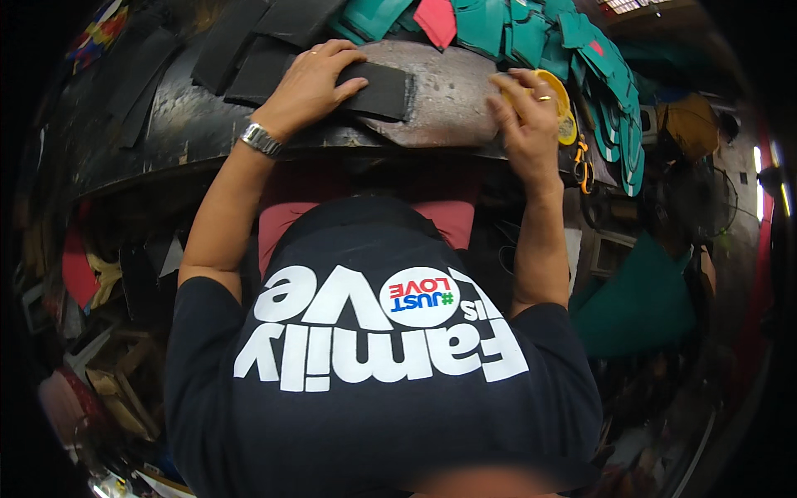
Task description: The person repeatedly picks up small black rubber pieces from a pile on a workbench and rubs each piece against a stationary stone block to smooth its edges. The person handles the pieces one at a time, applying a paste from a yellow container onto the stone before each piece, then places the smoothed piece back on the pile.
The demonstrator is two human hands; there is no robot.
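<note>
Two hands at the worn bench, upper centre of the frame.

I see my left hand (311,79) pressed flat, fingers spread, on a dark rectangular piece of sheet material (378,90), matte and near-black, long axis running left to right; its right end lies free on the scuffed grey work surface (448,104). My right hand (527,108), fingers drawn together, pinches a round yellow disc-shaped object (563,104) at upper right. Bare surface lies between the hands. Teal cut pieces (531,33) crowd the far edge; more dark strips (241,46) lie stacked upper left.
</note>
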